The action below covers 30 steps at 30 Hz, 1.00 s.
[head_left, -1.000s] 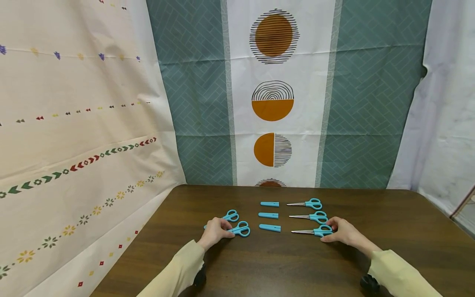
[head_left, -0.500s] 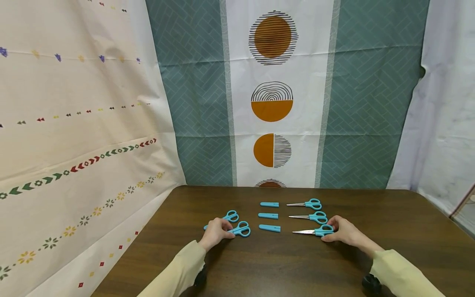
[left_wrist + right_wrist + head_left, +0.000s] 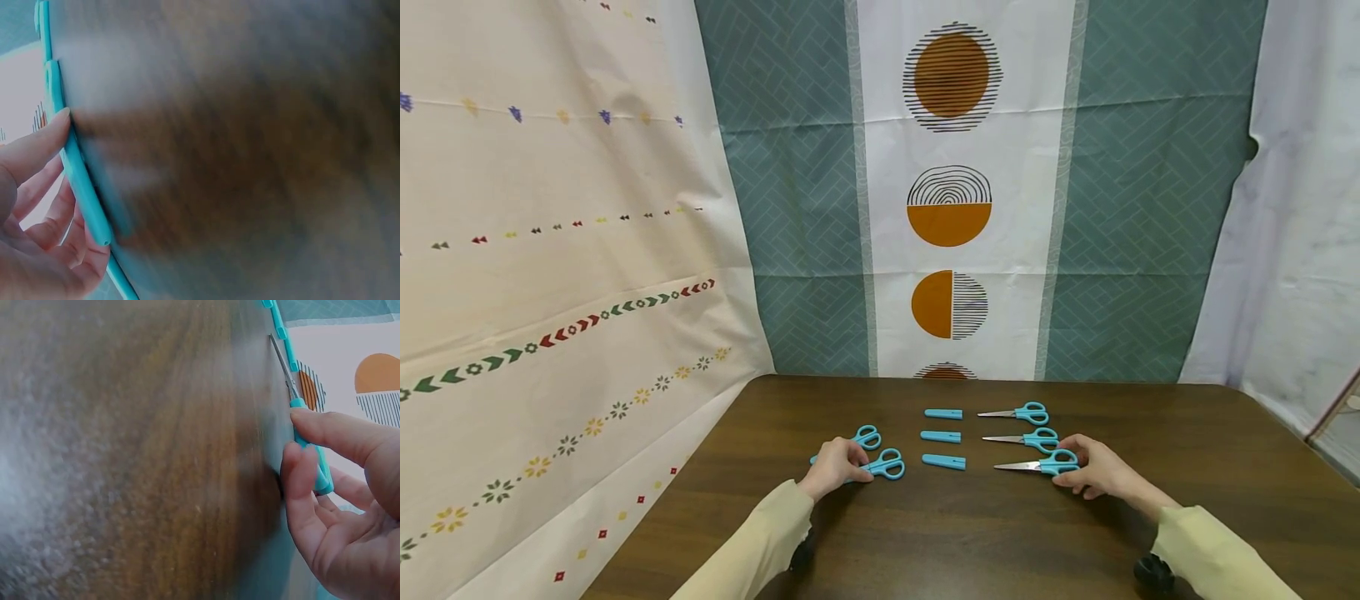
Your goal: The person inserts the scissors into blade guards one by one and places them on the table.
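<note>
My left hand [image 3: 833,468] pinches the blue cap end of a pair of capped scissors [image 3: 876,468], its handle loops pointing right. In the left wrist view the thumb and fingers lie on either side of the cap [image 3: 83,184]. Just behind lies a second capped pair of scissors [image 3: 859,439], partly hidden by this hand. On the right, my right hand [image 3: 1097,468] holds the handles of uncapped scissors [image 3: 1047,467], whose bare blades point left. The right wrist view shows thumb and fingers at the blue handle [image 3: 323,478]. A loose blue cap [image 3: 943,462] lies left of those blades.
Two more uncapped scissors, a middle pair [image 3: 1030,438] and a far pair [image 3: 1024,412], lie behind the right-hand pair. Opposite their blades are a middle cap [image 3: 941,436] and a far cap [image 3: 943,413]. Patterned cloths hang behind the brown table [image 3: 970,542].
My right hand has shifted slightly right, and the scissors it holds have slid with it, away from the near cap. The left hand stays in place.
</note>
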Tool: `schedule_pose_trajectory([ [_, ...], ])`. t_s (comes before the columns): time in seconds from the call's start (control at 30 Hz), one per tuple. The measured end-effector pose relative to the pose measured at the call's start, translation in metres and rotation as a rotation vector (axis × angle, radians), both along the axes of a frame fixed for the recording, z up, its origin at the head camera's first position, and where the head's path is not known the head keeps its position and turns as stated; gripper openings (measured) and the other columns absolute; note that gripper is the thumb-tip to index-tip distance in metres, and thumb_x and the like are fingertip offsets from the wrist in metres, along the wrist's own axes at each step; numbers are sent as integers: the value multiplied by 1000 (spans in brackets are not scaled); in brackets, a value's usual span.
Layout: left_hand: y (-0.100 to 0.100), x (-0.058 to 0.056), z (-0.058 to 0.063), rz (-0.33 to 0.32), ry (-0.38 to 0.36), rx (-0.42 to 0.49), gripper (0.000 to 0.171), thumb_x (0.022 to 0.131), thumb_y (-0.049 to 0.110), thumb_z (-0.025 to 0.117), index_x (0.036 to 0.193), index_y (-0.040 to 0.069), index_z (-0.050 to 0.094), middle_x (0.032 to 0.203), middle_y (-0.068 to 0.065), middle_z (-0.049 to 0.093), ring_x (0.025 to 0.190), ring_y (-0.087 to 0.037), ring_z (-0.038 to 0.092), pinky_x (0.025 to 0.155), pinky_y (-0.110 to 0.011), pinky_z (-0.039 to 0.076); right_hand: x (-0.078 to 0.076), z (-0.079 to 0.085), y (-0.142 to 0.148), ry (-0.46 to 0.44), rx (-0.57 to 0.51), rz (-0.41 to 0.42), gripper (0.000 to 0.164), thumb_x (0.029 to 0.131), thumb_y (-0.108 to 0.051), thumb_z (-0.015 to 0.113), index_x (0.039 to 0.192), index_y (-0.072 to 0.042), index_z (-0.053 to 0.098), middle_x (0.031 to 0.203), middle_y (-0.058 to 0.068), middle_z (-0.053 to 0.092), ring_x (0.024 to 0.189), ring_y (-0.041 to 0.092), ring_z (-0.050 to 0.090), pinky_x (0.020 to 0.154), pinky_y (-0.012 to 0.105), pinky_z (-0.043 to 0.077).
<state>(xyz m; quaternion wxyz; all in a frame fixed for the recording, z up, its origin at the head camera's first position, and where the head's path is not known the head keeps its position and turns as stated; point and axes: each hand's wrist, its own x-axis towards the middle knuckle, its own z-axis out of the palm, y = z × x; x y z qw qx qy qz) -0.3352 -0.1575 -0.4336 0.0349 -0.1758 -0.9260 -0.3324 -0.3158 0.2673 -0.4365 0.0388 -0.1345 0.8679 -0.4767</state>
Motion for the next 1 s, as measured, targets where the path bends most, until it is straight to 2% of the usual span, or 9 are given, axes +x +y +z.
schedule_pose_trajectory([
  [0.2,-1,-2,4,-27,2,-2,16,66,11,81,73,4,67,62,6,54,59,-11,45,53,-27,39,-3,0,1,-6,-35,-10,61,72,-14,77,114,11,39,66,6,52,54,21,52,44,31,43],
  [0.47,-3,-8,10,-47,9,30,15,68,9,80,74,3,67,65,5,58,60,-11,48,55,-27,42,-6,0,2,-100,-163,-35,58,79,-15,72,114,10,34,65,3,51,52,13,42,44,24,36],
  [0.6,0,-9,15,-30,3,35,16,70,11,79,75,3,67,65,3,57,60,-13,48,55,-28,42,-5,0,2,-137,-190,-36,54,84,-20,67,114,10,33,70,4,54,56,15,47,47,25,39],
  [0.83,7,-13,16,-33,45,37,17,70,13,79,78,3,68,64,5,53,60,-12,46,53,-27,40,-3,-2,1,-192,-280,-10,47,90,-17,58,113,10,28,78,8,56,69,23,62,55,28,47],
  [1.0,15,-14,18,-53,59,49,19,70,14,78,80,2,68,66,4,53,62,-12,46,54,-27,40,-2,-1,-1,-201,-332,-9,45,90,-14,58,111,9,26,80,13,61,63,18,59,51,25,45],
])
